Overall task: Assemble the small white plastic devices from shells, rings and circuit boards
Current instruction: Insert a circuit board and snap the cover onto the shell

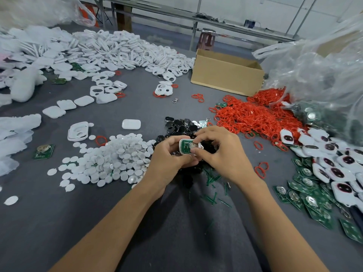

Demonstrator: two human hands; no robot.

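My left hand (167,160) and my right hand (222,152) together hold one small white shell (184,153) over the middle of the grey table. A green circuit board (185,146) with a round silver cell lies inside the shell. My left fingers curl round the shell's left side. My right thumb and fingertips pinch its right end, over the cell. Under both hands lies a heap of black oval parts (180,123).
White round discs (117,158) are heaped at the left, red rings (253,112) at the right, white shells (117,50) across the back. Green boards (306,195) and part-built white devices (334,163) fill the right edge. A cardboard box (225,75) stands behind; plastic bags lie at the right.
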